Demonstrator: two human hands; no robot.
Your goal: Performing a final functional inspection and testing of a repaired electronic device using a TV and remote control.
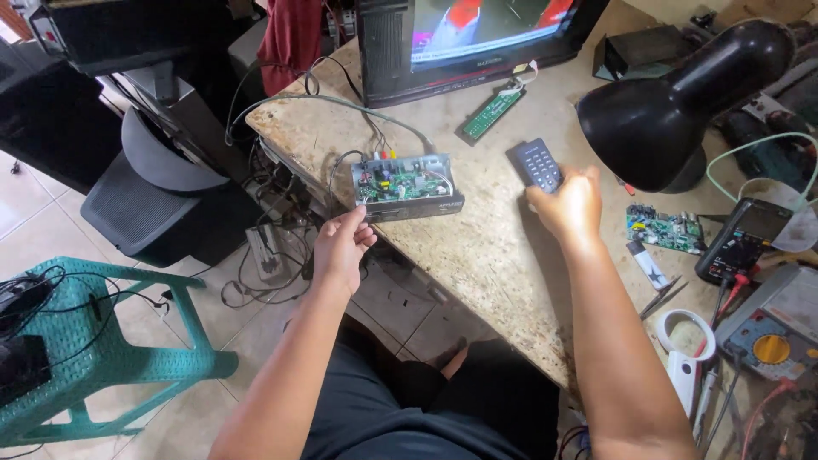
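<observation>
A: What is the left hand (342,249) doing?
B: Its fingers pinch the front left corner of the open box (406,186) with green boards inside. The box sits on the bench (477,255), at the hand's one o'clock.
A: And the right hand (569,204)?
B: It is closed around a dark remote (535,163) that points to eleven o'clock. A black lamp (673,102) stands at its two o'clock.
</observation>
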